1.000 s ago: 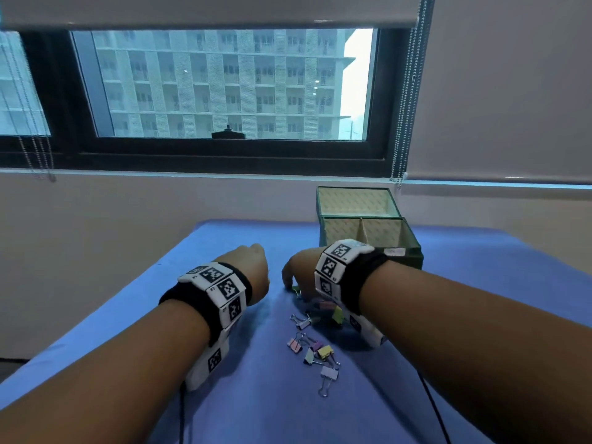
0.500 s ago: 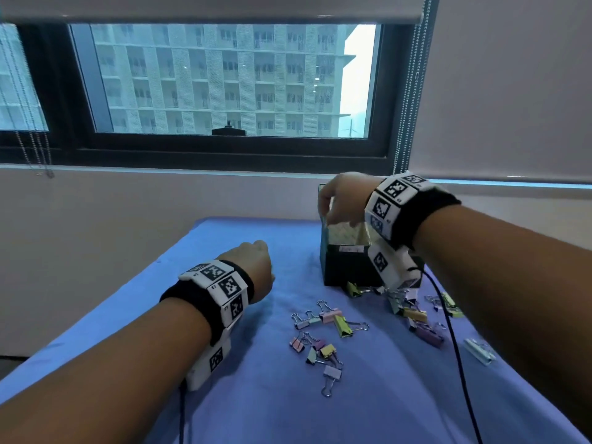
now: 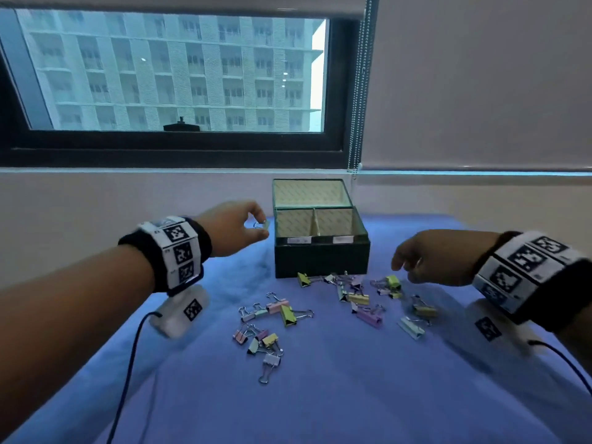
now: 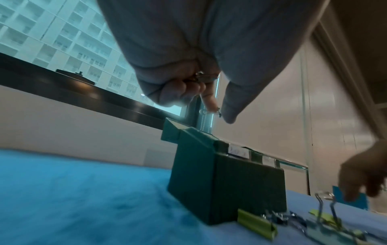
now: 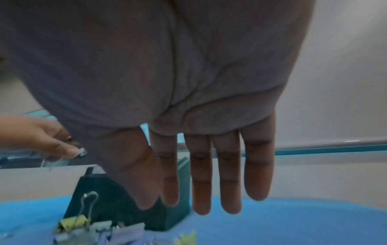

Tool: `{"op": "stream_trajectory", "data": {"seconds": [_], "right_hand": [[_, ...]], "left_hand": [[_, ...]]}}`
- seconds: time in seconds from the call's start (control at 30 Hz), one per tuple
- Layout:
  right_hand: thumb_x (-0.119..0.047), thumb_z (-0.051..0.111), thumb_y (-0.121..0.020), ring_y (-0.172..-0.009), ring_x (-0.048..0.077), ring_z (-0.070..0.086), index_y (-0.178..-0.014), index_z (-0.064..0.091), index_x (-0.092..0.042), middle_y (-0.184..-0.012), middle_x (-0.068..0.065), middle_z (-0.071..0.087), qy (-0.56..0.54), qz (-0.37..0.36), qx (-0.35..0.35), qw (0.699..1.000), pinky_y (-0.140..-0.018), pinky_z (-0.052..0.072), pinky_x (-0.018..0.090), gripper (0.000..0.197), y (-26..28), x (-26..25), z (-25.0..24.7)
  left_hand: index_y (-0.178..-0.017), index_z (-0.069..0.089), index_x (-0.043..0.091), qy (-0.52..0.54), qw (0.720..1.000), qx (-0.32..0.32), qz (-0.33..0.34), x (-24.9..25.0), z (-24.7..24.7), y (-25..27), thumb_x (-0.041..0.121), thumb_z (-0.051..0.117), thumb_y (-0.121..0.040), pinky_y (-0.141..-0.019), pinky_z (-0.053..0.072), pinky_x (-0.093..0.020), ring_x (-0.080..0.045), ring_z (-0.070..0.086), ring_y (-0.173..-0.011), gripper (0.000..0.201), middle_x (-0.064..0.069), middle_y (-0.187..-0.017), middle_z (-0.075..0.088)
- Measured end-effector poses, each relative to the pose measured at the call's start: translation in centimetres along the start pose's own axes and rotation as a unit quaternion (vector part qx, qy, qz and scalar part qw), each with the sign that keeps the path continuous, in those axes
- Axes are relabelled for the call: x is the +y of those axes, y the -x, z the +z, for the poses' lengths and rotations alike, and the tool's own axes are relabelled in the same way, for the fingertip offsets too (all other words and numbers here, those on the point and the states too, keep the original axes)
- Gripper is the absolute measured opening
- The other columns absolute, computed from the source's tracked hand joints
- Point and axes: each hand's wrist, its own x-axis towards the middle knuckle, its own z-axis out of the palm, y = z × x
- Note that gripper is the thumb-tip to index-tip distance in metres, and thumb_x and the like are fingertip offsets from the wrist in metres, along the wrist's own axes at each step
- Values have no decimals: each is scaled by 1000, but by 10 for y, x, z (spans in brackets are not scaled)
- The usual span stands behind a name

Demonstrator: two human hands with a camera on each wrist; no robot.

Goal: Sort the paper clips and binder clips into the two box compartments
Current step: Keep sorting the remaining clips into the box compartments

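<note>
A dark green box (image 3: 321, 257) stands open at the back of the blue cloth, its lid upright and two compartments side by side inside. My left hand (image 3: 262, 227) hovers just left of the box rim and pinches a small pale binder clip (image 3: 264, 224) between thumb and forefinger. The left wrist view shows that clip (image 4: 217, 112) at the fingertips and more metal (image 4: 200, 77) inside the curled fingers. My right hand (image 3: 404, 268) hangs open and empty, fingers straight (image 5: 229, 182), to the right of the box above several pastel binder clips (image 3: 362, 298).
A second bunch of binder clips (image 3: 272, 318) lies on the blue cloth (image 3: 336, 395) nearer to me, left of centre. Cables trail from both wrist units. A wall, a window ledge (image 3: 160, 170) and a bead cord (image 3: 355, 161) rise behind the box.
My right hand has left the top of the box and dropped to the right, over the clips. My left hand has risen from the cloth toward the box's left side, holding a clip.
</note>
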Motion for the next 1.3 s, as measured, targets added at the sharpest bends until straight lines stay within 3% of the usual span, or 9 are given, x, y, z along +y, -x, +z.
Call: {"op": "stream_trajectory", "data": {"seconds": [0.17,0.37,0.5,0.63,0.77,0.93,1.03,1.13,1.3], "right_hand": [[-16,50,-92,-108,18,59,-126,58,-30,-124,-4,60,26,40,-39,998,-93,49,32,37,11,19,27],[-27,53,-94,-98,16,60,-114,64,-27,-113,-5,65,-25,8,35,999,-86,49,29,24,6,29,30],[-33,56,-93,-92,14,61,-110,64,-35,-103,-7,67,-45,-47,37,997,-85,51,30,18,-1,15,35],[-36,63,-89,-86,13,59,-110,65,-33,-98,-10,67,0,-74,17,997,-83,51,29,22,-4,4,40],[-37,65,-88,-82,10,61,-91,65,-32,-90,-13,63,-29,-89,46,995,-77,50,28,6,-5,13,43],[-32,62,-83,-81,8,59,-74,52,-31,-97,-13,62,-88,-92,162,979,-76,52,33,13,-6,20,42],[-19,56,-81,-67,16,56,-76,48,-25,-76,-7,62,-98,-85,153,980,-62,49,33,12,-7,17,44],[-14,43,-93,-57,11,45,-95,55,-28,-66,-7,52,-92,-72,89,989,-54,35,26,17,-8,15,42],[-39,59,-92,-51,1,41,-104,61,-49,-61,-10,43,-45,-109,28,993,-52,31,15,16,-6,8,45]], "left_hand": [[-103,58,24,-58,998,-30,15,43,20,-47,44,63,-88,-78,39,-28,-18,51,-90,25,-1,-105,58],[-145,37,24,-68,993,-99,-11,57,22,-60,44,64,-87,-106,40,-38,-26,50,-126,67,-7,-144,47],[-124,58,28,-74,996,-35,38,50,7,-23,35,67,-86,-95,44,-32,-21,57,-109,39,-2,-125,52],[-114,63,30,-134,962,-236,19,32,-3,30,38,70,-84,-70,42,-19,-8,59,-83,32,11,-107,64],[-137,46,43,-183,924,-336,16,15,0,66,47,60,-90,-100,43,-28,-6,57,-110,50,18,-128,55],[-143,36,45,-157,929,-334,26,9,2,76,12,49,-90,-102,42,-26,-5,53,-118,64,18,-134,47],[-141,33,52,-145,936,-317,54,12,10,73,20,63,-89,-92,46,-24,-6,59,-105,68,16,-123,52],[-129,51,49,-142,951,-268,64,14,22,69,28,63,-89,-86,47,-24,-6,59,-91,46,18,-108,57],[-104,68,31,-133,965,-220,47,11,23,67,37,62,-89,-82,50,-26,-9,60,-87,17,14,-93,66]]}}
